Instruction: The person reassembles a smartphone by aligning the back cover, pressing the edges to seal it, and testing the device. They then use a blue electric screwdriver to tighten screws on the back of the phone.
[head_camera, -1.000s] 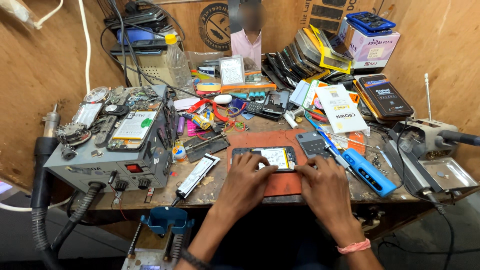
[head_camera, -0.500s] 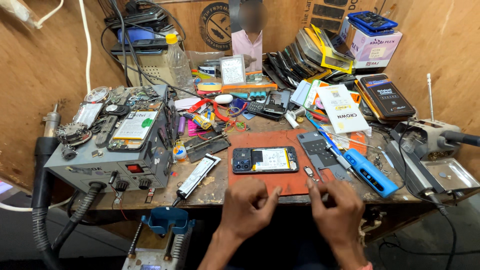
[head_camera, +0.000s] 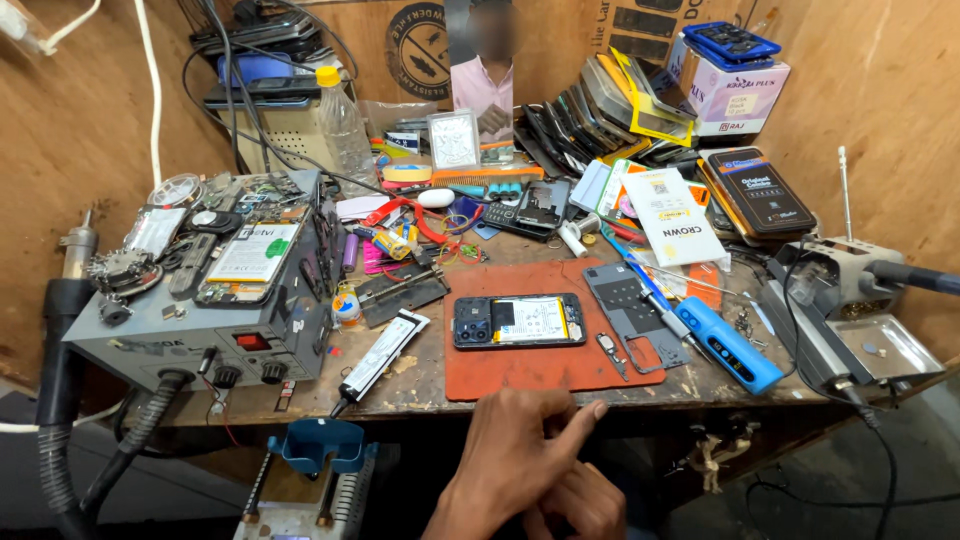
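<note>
An opened black smartphone (head_camera: 518, 321) lies back side up on a red-brown mat (head_camera: 560, 365) at the middle of the bench, its battery and board showing. Both hands are below the bench's front edge, apart from the phone. My left hand (head_camera: 515, 455) has its index finger stretched to the right and nothing visible in it. My right hand (head_camera: 585, 505) sits under it with curled fingers and is partly hidden. A grey inner phone frame (head_camera: 632, 305) lies on the mat's right end. Beside the frame lies a blue electric screwdriver (head_camera: 728, 345).
A grey hot-air rework station (head_camera: 200, 320) with parts piled on top stands at the left, its hose hanging down. A soldering stand with a metal tray (head_camera: 880, 345) is at the right. Boxes, phone screens, tools and a plastic bottle (head_camera: 345, 125) crowd the back.
Both hands have pulled back from the phone on the mat, toward me and below the bench edge. The phone stays on the mat, uncovered.
</note>
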